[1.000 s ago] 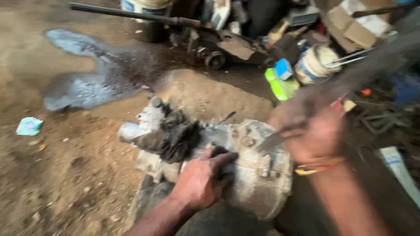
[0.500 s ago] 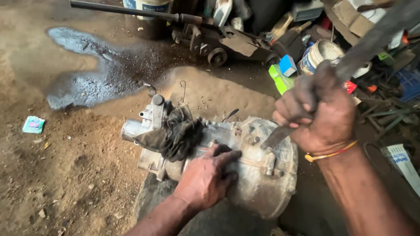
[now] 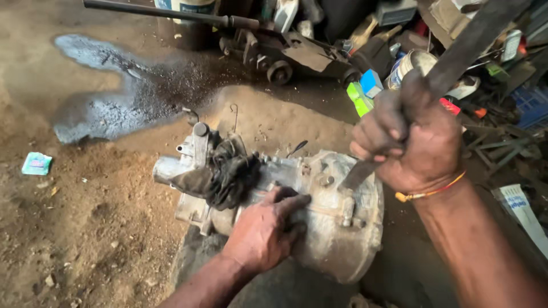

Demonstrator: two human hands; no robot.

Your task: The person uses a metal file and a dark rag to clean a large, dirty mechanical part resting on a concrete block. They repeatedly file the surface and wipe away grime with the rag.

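The fingers [image 3: 381,132] of the right hand [image 3: 414,140] are closed tightly around a long dark metal bar [image 3: 456,57]. The bar goes up to the top right corner, and its lower end touches the top of a dirty grey gearbox housing [image 3: 337,228], near a small round plug. On the right wrist there is a thin orange and yellow band [image 3: 429,190].

The left hand [image 3: 265,231] lies flat on the side of the housing; its fingers [image 3: 291,201] are slightly apart and press on the metal, without closing around anything.

The housing lies on its side on the dirt floor [image 3: 85,239], in the middle of the view. A black oily rag [image 3: 220,174] hangs over its narrower left end.

Behind it, a dark wet stain [image 3: 120,97] spreads on the floor. Farther back stands a floor jack [image 3: 285,54] with its long handle, and to the right are a green bottle [image 3: 359,98], a blue box [image 3: 371,83] and a white bucket [image 3: 408,65] among scrap. A small turquoise packet [image 3: 37,163] lies at the far left.
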